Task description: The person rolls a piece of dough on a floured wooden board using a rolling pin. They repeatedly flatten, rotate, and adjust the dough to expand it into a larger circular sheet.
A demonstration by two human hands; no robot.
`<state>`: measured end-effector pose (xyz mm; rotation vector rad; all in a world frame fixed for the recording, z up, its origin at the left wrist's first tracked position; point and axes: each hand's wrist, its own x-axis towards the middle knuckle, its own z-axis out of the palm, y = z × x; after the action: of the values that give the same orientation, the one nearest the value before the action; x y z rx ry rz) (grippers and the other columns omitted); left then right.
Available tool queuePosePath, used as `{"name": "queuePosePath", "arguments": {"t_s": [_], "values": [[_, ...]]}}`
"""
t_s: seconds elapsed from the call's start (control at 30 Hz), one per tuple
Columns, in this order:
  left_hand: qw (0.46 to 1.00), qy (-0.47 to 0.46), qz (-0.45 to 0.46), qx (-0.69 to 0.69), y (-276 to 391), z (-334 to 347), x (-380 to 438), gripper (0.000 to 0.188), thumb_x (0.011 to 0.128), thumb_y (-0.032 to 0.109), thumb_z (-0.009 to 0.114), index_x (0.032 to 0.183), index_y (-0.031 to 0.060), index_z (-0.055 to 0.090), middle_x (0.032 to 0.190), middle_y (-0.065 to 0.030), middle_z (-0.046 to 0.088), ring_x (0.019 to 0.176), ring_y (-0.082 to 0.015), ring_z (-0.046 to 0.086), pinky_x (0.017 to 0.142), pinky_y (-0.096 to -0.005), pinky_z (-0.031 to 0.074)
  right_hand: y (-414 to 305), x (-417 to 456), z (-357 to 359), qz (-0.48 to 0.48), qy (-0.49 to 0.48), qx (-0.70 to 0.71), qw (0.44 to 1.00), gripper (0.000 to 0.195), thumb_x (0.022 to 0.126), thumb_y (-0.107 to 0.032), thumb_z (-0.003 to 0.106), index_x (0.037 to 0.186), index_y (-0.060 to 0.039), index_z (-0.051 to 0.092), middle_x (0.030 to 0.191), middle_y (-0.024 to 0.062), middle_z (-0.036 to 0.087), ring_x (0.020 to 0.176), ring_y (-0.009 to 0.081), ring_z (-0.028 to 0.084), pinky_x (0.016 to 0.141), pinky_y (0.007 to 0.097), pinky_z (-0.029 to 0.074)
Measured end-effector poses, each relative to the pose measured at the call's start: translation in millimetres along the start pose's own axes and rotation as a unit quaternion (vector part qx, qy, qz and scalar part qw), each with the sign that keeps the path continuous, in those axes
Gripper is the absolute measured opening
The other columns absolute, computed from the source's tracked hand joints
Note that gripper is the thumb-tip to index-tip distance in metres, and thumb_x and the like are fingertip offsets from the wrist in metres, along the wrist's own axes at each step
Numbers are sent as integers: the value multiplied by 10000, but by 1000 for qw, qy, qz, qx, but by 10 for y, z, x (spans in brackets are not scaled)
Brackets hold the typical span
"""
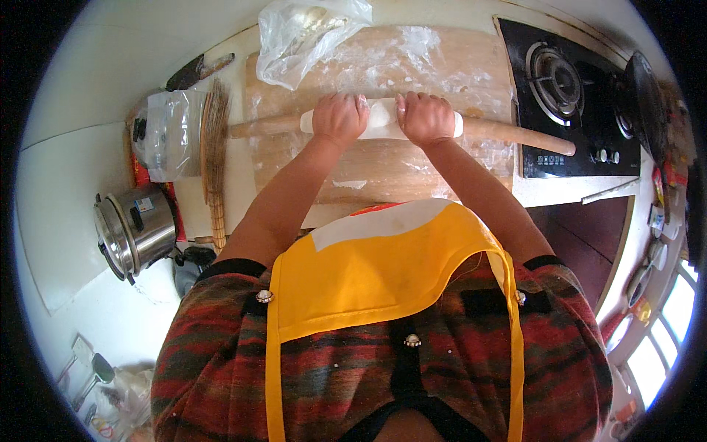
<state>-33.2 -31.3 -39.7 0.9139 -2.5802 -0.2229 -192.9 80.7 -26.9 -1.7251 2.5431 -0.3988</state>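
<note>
A long wooden rolling pin (516, 134) lies crosswise over a floured wooden board (381, 166), with a sheet of white dough (381, 113) wrapped around its middle. My left hand (339, 117) grips the dough-covered pin left of centre. Right of centre, my right hand (425, 117) grips it in the same way, thumbs facing each other across a short stretch of dough. The pin's right end reaches over the hob. Behind my hands, a clear plastic bag (309, 41) holding what looks like flour rests on the board's back edge.
A black gas hob (574, 99) adjoins the board on the right, with a dark pan (643, 110) at its far side. On the left are a straw brush (214, 143), a plastic-wrapped stack (174, 135), a dark-bladed knife (190, 72) and a steel pot (138, 229).
</note>
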Motion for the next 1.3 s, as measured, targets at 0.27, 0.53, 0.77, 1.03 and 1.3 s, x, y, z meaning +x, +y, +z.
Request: {"name": "queuePosePath", "arguments": {"t_s": [0.27,0.53,0.77,1.03,1.3], "values": [[994,-90,-58,19,18,-65,162,421,921,305,461,672,41,674,744,-208,669,728,-367,648,715,-494,486,-5,138,-36,19,-48,-18,998,430,962,-404,438,777,-85,659,759,127,684,705,322,667,693,443,524],[999,-39,-12,13,270,-212,-601,418,936,347,449,757,40,668,794,-183,645,739,-370,616,716,-509,468,-77,-591,-123,-32,-18,3,999,428,962,-391,432,808,-73,673,816,141,668,785,311,651,780,455,498],[990,-97,-59,89,244,-241,42,314,932,292,488,856,55,678,849,-150,642,867,-344,607,827,-507,439,-10,-166,-185,-28,24,20,999,338,941,-334,480,864,-67,674,919,139,655,907,314,621,818,450,486],[995,45,91,13,578,-122,-422,320,890,237,517,1133,37,576,1122,-140,592,1045,-337,526,928,-487,381,-128,-761,47,-92,133,44,986,418,896,-307,514,1192,-15,560,1203,166,571,1125,328,522,1023,470,361],[997,24,66,-11,440,-7,20,252,848,232,554,1029,71,627,960,-97,605,927,-306,535,858,-457,409,-88,-252,-9,-51,111,64,990,165,839,-259,574,862,-97,565,846,85,589,848,280,595,789,421,466]]}}
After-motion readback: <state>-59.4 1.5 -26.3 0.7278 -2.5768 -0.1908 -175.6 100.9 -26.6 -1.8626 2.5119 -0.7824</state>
